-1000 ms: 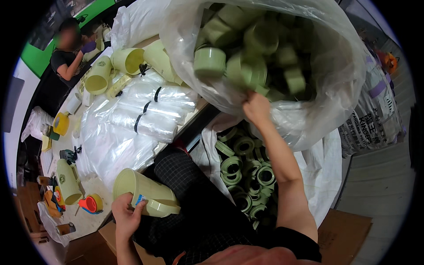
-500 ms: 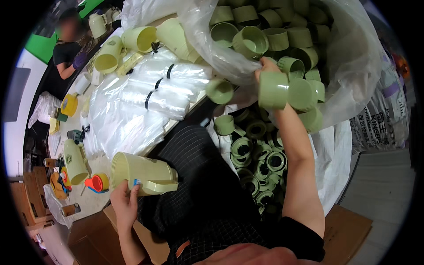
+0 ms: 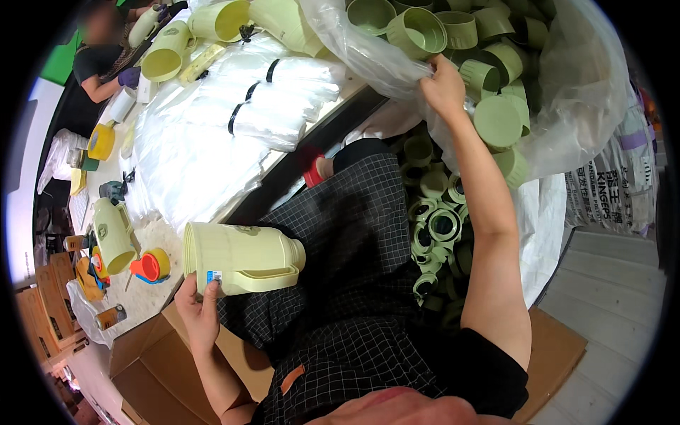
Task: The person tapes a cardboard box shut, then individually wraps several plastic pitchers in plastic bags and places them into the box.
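Observation:
My left hand (image 3: 199,309) grips the base end of a pale yellow-green thermos jug body (image 3: 237,255). The jug lies on its side over my lap, handle toward me, with a small blue-and-white sticker near my thumb. Up at the right, my right hand (image 3: 444,88) is closed on the edge of a clear plastic bag (image 3: 386,67). Many green plastic cups (image 3: 418,34) fill that bag, some near its rim. Below it, an open white sack (image 3: 535,234) contains green ring-shaped parts (image 3: 445,222) with dark centres, and a few cups (image 3: 418,150).
The table at left bears bundled clear plastic bags (image 3: 273,120), more jug bodies (image 3: 164,53), another jug (image 3: 113,237), yellow tape (image 3: 101,142) and an orange tape dispenser (image 3: 146,267). A cardboard box (image 3: 152,354) stands below. A co-worker (image 3: 103,64) works at far left.
Cups that were tumbling around my right hand and over the gap are gone from there. My right hand still grips the bag edge. The jug has shifted slightly upward, and the view has moved.

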The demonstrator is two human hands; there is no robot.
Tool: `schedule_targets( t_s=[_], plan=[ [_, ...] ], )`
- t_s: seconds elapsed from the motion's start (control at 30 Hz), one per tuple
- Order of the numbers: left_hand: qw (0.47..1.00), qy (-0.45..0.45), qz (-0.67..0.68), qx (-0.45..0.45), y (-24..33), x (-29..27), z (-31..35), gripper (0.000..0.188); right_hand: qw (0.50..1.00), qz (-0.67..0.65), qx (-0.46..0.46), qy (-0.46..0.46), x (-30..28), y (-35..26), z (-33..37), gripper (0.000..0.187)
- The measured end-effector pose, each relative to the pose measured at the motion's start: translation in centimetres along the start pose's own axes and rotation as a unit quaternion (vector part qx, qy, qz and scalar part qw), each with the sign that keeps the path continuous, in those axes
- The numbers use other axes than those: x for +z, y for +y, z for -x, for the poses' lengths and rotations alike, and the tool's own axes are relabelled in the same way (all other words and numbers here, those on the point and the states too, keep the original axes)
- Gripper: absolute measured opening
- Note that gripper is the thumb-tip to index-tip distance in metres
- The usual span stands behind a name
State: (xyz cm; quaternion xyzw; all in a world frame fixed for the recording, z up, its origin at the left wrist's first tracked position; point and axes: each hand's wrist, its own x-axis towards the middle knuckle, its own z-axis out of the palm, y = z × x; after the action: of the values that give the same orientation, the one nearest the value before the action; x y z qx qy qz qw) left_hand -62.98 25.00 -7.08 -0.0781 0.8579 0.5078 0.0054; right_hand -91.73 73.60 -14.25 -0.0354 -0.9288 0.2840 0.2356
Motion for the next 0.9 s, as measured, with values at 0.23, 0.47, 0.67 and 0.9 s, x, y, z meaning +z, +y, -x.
schedule_targets(
  t_s=[0.23, 0.47, 0.67, 0.9],
  plan=[
    [0.999, 0.016, -0.004, 0.028, -0.4, 0.9, -0.6, 0.015, 0.998, 0.033, -0.041, 0.044, 0.7, -1.1, 1.8, 0.028],
    [1.0, 0.006, -0.008, -0.007, 0.1, 0.6, -0.8, 0.014, 0.95, -0.29, 0.03, 0.115, 1.4, 1.0, -1.2, 0.017],
    [0.998, 0.033, 0.051, 0.007, -1.1, 1.9, 0.2, 0.018, 0.951, -0.236, 0.039, 0.194, -1.3, -2.0, -9.2, 0.011],
    [0.998, 0.053, 0.02, 0.009, -0.1, 2.0, 0.6, 0.015, 0.989, -0.126, 0.0, 0.075, 6.4, -6.4, -6.4, 0.026]
  ],
)
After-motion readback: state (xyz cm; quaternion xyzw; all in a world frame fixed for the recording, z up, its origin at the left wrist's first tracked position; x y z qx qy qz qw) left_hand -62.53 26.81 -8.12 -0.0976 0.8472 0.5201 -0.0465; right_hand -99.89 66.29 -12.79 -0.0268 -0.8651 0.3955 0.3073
